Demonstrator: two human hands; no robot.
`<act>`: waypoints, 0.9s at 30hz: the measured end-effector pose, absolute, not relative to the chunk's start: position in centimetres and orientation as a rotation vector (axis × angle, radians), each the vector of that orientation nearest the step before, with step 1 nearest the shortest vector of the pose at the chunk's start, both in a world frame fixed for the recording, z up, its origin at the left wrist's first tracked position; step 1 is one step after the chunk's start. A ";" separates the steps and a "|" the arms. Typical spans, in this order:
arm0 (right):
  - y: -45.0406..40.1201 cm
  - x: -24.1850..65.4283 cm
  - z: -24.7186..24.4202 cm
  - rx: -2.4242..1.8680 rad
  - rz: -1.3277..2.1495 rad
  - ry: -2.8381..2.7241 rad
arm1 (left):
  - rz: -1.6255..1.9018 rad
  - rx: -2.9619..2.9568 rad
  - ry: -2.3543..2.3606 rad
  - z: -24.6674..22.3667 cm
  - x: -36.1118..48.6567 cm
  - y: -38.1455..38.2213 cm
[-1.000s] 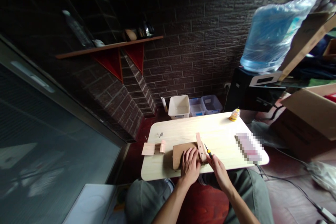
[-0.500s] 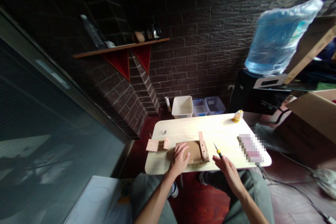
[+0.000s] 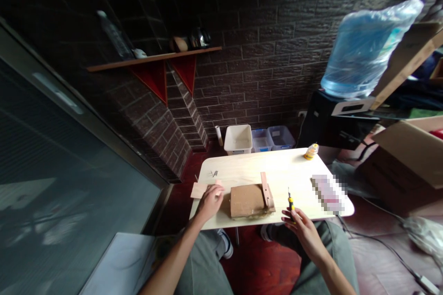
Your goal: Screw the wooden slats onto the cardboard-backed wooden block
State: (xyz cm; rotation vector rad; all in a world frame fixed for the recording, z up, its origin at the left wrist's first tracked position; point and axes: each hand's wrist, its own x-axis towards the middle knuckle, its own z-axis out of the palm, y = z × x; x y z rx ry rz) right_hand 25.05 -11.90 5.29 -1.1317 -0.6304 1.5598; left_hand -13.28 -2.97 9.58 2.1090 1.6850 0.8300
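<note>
My left hand [image 3: 210, 202] is at the wooden piece [image 3: 199, 190] on the table's left side, its fingers closed over the right end of it. My right hand [image 3: 302, 227] holds a yellow and black screwdriver [image 3: 291, 203] near the front edge, tip pointing up and away. Between the hands lies a brown block [image 3: 246, 200], box-like and flat. A narrow wooden strip with holes [image 3: 266, 189] rests across its right end. Several small dark screws [image 3: 215, 174] lie near the table's back left.
The pale table [image 3: 249, 166] also bears a yellow-based container [image 3: 311, 151] at the back right and a blurred flat item [image 3: 328, 192] at the right. Bins [image 3: 238, 138] stand behind it. An open cardboard box [image 3: 408, 161] is at the right.
My left hand has moved left from the brown block to the wooden piece. The screwdriver in my right hand has turned more upright. The view has shifted slightly.
</note>
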 end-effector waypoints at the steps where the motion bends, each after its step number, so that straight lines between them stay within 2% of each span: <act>1: -11.8 24.9 5.4 -1.136 1.550 -0.626 | 0.808 2.146 1.587 9.4 -12.1 -3.4; 7: -11.8 24.1 5.3 -1.113 1.556 -0.542 | 0.801 2.055 1.464 10.4 -9.5 -1.3; 11: -11.9 23.8 5.0 -1.101 1.611 -0.482 | 0.945 1.754 1.550 12.1 -14.1 4.2; 16: -11.4 23.0 5.3 -1.125 1.612 -0.464 | 0.964 1.643 1.742 13.1 -21.4 9.9; 20: -10.7 22.6 5.5 -1.176 1.596 -0.477 | 0.869 1.583 1.865 11.5 -24.1 12.2; 27: -8.5 24.2 3.3 -1.307 1.494 -0.487 | 0.659 1.574 2.018 5.8 -23.6 14.0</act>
